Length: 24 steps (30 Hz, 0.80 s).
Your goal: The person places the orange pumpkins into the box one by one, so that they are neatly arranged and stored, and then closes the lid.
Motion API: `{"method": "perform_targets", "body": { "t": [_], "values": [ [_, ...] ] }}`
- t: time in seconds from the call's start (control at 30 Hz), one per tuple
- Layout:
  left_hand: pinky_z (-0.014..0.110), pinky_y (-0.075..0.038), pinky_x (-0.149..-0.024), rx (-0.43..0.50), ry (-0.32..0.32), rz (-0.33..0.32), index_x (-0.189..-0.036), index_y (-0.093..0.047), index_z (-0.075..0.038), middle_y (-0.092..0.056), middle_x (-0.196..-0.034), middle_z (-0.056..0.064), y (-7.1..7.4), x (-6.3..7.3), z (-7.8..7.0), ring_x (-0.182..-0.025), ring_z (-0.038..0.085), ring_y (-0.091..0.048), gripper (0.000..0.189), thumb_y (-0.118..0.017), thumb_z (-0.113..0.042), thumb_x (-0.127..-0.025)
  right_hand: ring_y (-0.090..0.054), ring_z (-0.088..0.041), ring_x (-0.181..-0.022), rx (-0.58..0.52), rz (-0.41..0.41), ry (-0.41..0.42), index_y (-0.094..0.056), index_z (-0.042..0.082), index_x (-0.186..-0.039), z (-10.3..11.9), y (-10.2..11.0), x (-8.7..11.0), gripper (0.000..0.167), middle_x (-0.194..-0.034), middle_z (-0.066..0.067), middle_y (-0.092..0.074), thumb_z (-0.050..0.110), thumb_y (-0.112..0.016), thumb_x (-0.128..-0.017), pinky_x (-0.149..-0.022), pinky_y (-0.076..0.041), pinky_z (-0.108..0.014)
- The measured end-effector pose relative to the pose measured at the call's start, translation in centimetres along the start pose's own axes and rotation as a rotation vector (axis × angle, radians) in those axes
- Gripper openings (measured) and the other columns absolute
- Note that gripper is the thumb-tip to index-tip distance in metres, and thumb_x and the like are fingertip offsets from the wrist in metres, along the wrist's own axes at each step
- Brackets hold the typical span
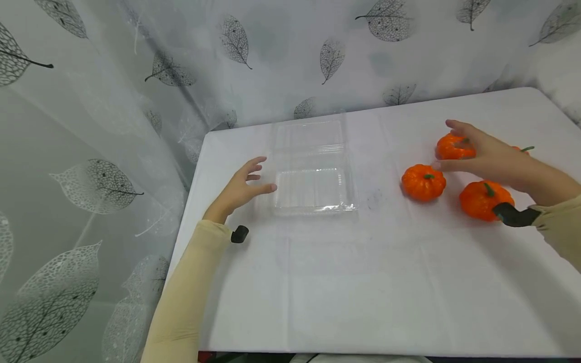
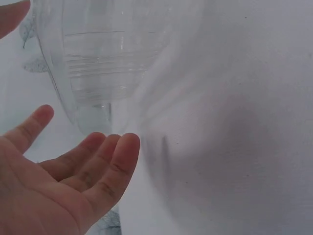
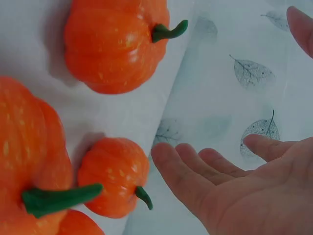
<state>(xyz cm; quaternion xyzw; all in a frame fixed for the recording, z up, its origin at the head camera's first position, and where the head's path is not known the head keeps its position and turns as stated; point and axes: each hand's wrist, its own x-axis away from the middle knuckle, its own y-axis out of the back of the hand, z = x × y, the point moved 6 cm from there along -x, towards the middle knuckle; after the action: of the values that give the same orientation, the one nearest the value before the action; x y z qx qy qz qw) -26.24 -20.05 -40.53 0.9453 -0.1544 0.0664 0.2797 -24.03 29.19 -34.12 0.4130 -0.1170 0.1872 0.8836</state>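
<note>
In the head view, a clear plastic clamshell box lies with its lid folded back. My left hand is at the box's left side, fingers spread and thumb near the rim, holding nothing. On the right, my right hand reaches over several small orange pumpkins with green stems, its thumb beside the left pumpkin. A far pumpkin is partly covered by the fingers, and another pumpkin sits below the wrist. The right wrist view shows the palm empty, fingertips beside a small pumpkin.
Everything rests on a table with a white cover. A curtain with a leaf print hangs along the back and left of it. A further pumpkin is mostly hidden behind the right forearm.
</note>
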Motion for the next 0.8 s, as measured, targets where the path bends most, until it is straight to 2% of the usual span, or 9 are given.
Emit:
{"method": "perform_targets", "body": {
  "t": [0.33,0.37,0.43,0.5,0.57,0.63,0.67,0.73,0.8],
  "values": [
    [0.058,-0.042,-0.104,0.13,-0.056,0.035,-0.153,-0.037,-0.039,-0.044,-0.15,0.008,-0.2,0.4,1.0,-0.132,0.028,-0.047,0.094,-0.091,-0.033,-0.076,-0.014,-0.048,-0.147,-0.215,0.051,0.019,0.01,0.034,-0.161,-1.5,-0.7,-0.5,0.098,-0.167,-0.017,-0.003,0.039,-0.065,-0.099,-0.105,-0.022,-0.077],
    [0.057,-0.044,-0.102,0.139,-0.055,0.039,-0.153,-0.038,-0.039,-0.045,-0.148,0.009,-0.2,0.4,1.0,-0.13,0.029,-0.048,0.095,-0.092,-0.031,-0.075,-0.016,-0.046,-0.147,-0.222,0.055,0.022,0.009,0.035,-0.161,-1.7,-0.7,-0.5,0.096,-0.167,-0.016,-0.005,0.038,-0.064,-0.1,-0.107,-0.025,-0.072],
    [0.052,-0.048,-0.098,0.16,-0.052,0.046,-0.152,-0.038,-0.04,-0.046,-0.145,0.012,-0.2,0.5,1.0,-0.126,0.03,-0.051,0.098,-0.094,-0.025,-0.073,-0.029,-0.028,-0.146,-0.227,0.063,0.03,0.006,0.035,-0.162,-2.1,-0.8,-0.7,0.093,-0.166,-0.016,-0.012,0.035,-0.063,-0.101,-0.112,-0.033,-0.051],
    [0.048,-0.052,-0.092,0.183,-0.046,0.056,-0.152,-0.038,-0.039,-0.046,-0.143,0.014,-0.2,0.6,0.9,-0.123,0.031,-0.052,0.101,-0.094,-0.019,-0.071,-0.041,-0.008,-0.136,-0.229,0.072,0.037,0.003,0.033,-0.163,-2.4,-0.8,-0.9,0.09,-0.164,-0.015,-0.018,0.033,-0.063,-0.102,-0.102,-0.04,-0.028],
    [0.044,-0.054,-0.088,0.204,-0.046,0.068,-0.153,-0.038,-0.037,-0.045,-0.142,0.018,-0.1,0.7,0.9,-0.121,0.033,-0.053,0.103,-0.094,-0.014,-0.07,-0.045,0.003,-0.125,-0.22,0.082,0.046,0.0,0.031,-0.163,-2.7,-1.0,-1.1,0.088,-0.162,-0.014,-0.022,0.031,-0.063,-0.102,-0.086,-0.04,-0.016],
    [0.04,-0.055,-0.084,0.224,-0.049,0.08,-0.152,-0.039,-0.037,-0.045,-0.14,0.02,-0.2,0.7,1.0,-0.119,0.035,-0.053,0.104,-0.094,-0.01,-0.069,-0.046,0.006,-0.122,-0.227,0.093,0.051,-0.002,0.028,-0.164,-2.8,-1.2,-1.3,0.088,-0.162,-0.014,-0.023,0.028,-0.064,-0.101,-0.091,-0.04,-0.018],
    [0.039,-0.055,-0.082,0.23,-0.052,0.087,-0.152,-0.039,-0.036,-0.044,-0.139,0.021,-0.2,0.7,1.1,-0.118,0.036,-0.053,0.104,-0.094,-0.008,-0.069,-0.045,0.0,-0.126,-0.214,0.095,0.049,-0.003,0.027,-0.164,-2.8,-1.3,-1.3,0.089,-0.163,-0.014,-0.023,0.028,-0.065,-0.101,-0.092,-0.04,-0.02],
    [0.037,-0.054,-0.08,0.244,-0.057,0.098,-0.152,-0.04,-0.035,-0.044,-0.137,0.023,-0.3,0.7,1.2,-0.113,0.037,-0.054,0.104,-0.094,-0.007,-0.068,-0.043,-0.015,-0.136,-0.203,0.106,0.045,-0.003,0.024,-0.164,-2.8,-1.7,-1.5,0.092,-0.163,-0.016,-0.021,0.027,-0.068,-0.099,-0.106,-0.038,-0.036],
    [0.035,-0.054,-0.078,0.26,-0.056,0.107,-0.152,-0.041,-0.035,-0.043,-0.135,0.023,-0.4,0.7,1.3,-0.108,0.035,-0.054,0.104,-0.094,-0.005,-0.068,-0.039,-0.032,-0.141,-0.194,0.12,0.043,-0.001,0.02,-0.164,-2.7,-2.2,-1.6,0.097,-0.163,-0.02,-0.019,0.026,-0.071,-0.097,-0.112,-0.033,-0.056]
  ]
}}
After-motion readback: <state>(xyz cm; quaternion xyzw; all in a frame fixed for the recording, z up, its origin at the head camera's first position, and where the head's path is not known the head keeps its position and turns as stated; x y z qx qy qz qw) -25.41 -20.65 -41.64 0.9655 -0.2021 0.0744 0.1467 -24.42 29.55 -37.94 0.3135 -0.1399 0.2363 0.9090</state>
